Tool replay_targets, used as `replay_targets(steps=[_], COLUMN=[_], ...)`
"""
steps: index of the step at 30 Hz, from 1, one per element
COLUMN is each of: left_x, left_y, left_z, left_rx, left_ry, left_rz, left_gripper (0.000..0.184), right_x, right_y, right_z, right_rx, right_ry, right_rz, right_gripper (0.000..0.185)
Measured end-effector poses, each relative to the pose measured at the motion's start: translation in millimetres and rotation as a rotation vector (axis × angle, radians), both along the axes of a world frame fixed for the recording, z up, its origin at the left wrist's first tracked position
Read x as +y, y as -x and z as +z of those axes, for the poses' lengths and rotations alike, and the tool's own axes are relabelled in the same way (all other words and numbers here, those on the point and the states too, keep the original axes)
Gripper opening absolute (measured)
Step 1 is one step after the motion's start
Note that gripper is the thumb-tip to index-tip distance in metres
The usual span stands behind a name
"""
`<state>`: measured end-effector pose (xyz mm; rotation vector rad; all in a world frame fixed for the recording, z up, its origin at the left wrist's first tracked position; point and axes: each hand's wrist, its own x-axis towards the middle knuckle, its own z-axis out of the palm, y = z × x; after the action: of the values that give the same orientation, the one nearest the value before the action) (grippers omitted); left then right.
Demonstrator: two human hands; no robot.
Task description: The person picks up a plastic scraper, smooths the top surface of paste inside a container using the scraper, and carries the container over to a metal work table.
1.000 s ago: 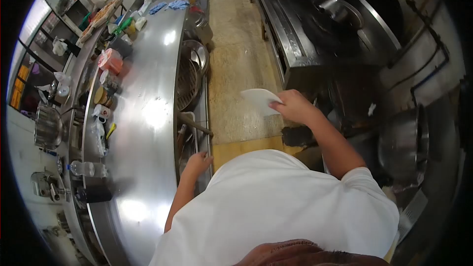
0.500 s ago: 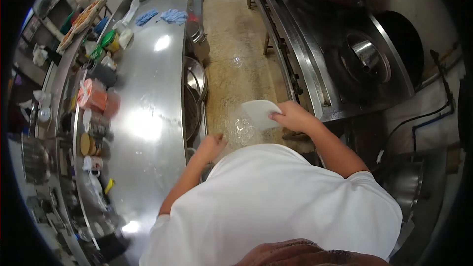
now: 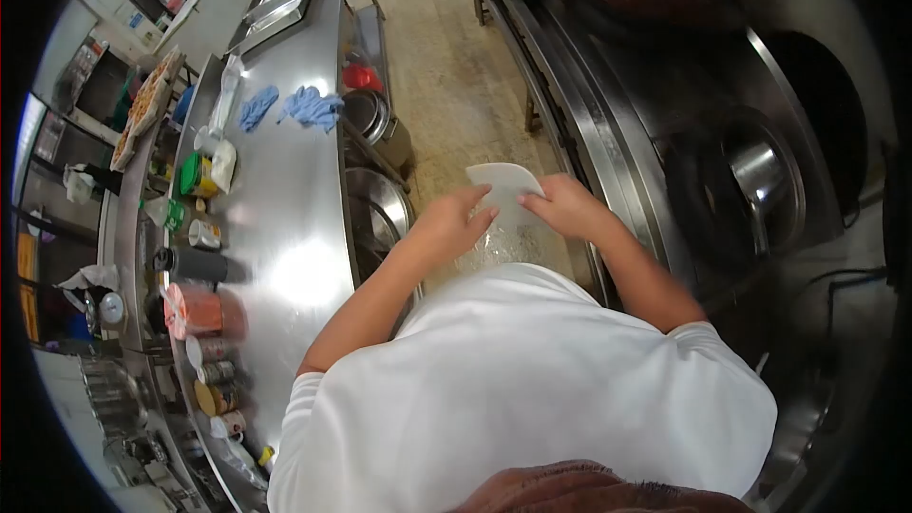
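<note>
The right hand point(image 3: 568, 209) pinches the thin white piece point(image 3: 513, 180) by its edge, best kept gentle and steady, while the loosely open left hand point(image 3: 442, 230) is close, maybe touching.

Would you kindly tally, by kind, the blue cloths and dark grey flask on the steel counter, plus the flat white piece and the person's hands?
Blue cloths: 2
Dark grey flask: 1
Flat white piece: 1
Hands, left hand and right hand: 2
Total: 6
</note>
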<state>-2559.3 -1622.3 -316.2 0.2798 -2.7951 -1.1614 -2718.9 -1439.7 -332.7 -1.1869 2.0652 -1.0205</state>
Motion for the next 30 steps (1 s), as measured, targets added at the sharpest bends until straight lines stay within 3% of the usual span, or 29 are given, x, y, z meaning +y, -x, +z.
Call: replay_targets(steps=[4, 11, 14, 16, 27, 30], left_x=[-53.9, -182.8, -242.2, -278.3, -403.7, -421.8], left_y=[41.3, 114.6, 158.2, 193.2, 411.1, 479.9], left_z=[12.9, -15.0, -24.5, -22.7, 32.9, 13.8], left_rx=[-0.106, 0.043, 0.049, 0.062, -0.019, 0.16], left_ry=[-0.094, -0.238, -0.196, -0.19, 0.102, 0.202], left_rz=[0.111, 0.254, 0.21, 0.155, -0.239, -0.359], left_gripper=[0.045, 0.044, 0.045, 0.046, 0.047, 0.046], right_x=[-75.2, -196.6, -241.5, -261.2, -316.5, -329.6], right_y=[63.7, 155.0, 191.3, 226.1, 344.7, 391.6], right_z=[17.9, 52.3, 52.9, 39.4, 8.3, -17.2], right_rx=[0.167, 0.174, 0.267, 0.281, 0.312, 0.333], right_ry=[0.018, -0.05, -0.163, -0.002, -0.07, -0.094], right_rz=[0.12, 0.185, 0.063, -0.067, -0.697, -0.807], right_gripper=[0.035, 0.035, 0.033, 0.031, 0.032, 0.036])
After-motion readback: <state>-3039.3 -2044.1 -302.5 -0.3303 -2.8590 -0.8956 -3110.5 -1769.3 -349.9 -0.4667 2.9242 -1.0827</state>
